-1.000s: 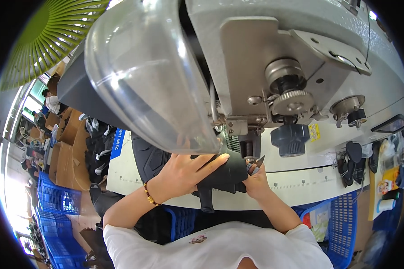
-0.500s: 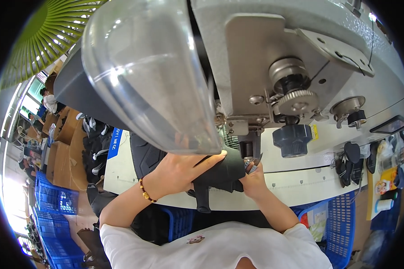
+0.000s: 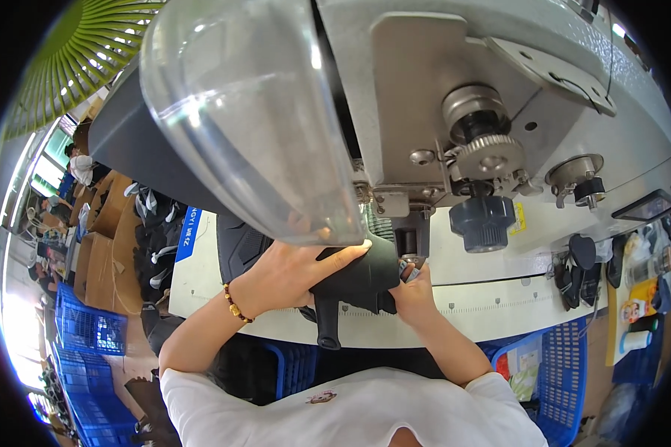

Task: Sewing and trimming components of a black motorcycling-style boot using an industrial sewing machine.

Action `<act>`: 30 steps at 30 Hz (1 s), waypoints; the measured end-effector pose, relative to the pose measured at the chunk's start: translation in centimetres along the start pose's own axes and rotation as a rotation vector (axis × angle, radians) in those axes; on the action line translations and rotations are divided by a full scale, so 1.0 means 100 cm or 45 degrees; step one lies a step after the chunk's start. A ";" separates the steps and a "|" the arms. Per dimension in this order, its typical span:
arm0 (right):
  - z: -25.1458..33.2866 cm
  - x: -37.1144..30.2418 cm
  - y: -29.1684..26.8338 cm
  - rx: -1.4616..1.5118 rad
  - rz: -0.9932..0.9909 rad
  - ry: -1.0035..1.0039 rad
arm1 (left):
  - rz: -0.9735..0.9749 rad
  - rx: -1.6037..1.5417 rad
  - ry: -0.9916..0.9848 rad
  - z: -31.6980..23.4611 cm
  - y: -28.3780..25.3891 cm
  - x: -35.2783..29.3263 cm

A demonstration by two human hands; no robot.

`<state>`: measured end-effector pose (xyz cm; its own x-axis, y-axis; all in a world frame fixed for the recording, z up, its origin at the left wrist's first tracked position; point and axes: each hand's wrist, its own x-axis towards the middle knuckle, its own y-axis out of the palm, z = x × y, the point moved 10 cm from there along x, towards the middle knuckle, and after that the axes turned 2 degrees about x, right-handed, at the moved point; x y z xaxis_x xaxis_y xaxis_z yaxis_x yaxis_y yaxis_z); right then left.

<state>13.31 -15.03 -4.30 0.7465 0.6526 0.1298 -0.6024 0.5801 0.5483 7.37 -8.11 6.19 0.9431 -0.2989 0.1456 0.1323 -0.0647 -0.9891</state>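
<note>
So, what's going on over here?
A person in a white T-shirt is handling a black workpiece at a grey sewing machine. The left hand lies on the piece, its fingers partly behind a clear shield. The right hand, at the piece's right edge, grips a small grey-blue object, too hidden to identify.

The workpiece [image 3: 369, 272] is showing black, the worktop [image 3: 492, 295] white with ruler marks, a basket [image 3: 563, 372] blue.
</note>
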 end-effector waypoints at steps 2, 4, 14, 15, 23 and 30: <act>0.001 0.002 0.000 -0.070 0.011 0.023 | -0.020 0.034 0.011 -0.001 -0.001 -0.001; 0.001 0.002 -0.002 -0.139 0.025 0.053 | -0.002 0.079 -0.007 -0.001 0.002 -0.002; 0.008 0.000 0.010 -0.230 0.252 -0.021 | -0.101 0.232 -0.003 -0.008 0.005 -0.004; 0.005 -0.001 0.010 -0.253 0.245 0.020 | -0.101 0.233 -0.009 -0.007 0.005 -0.004; 0.006 -0.003 0.005 -0.222 0.124 0.021 | -0.032 0.100 -0.026 -0.004 0.005 -0.002; 0.007 0.002 0.006 -0.222 0.057 0.010 | 0.021 -0.037 -0.038 0.004 0.002 -0.001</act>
<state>13.25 -14.89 -3.37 0.7158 0.6833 0.1442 -0.6756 0.6253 0.3907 7.44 -7.76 5.99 0.9539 -0.2716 0.1280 0.1080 -0.0876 -0.9903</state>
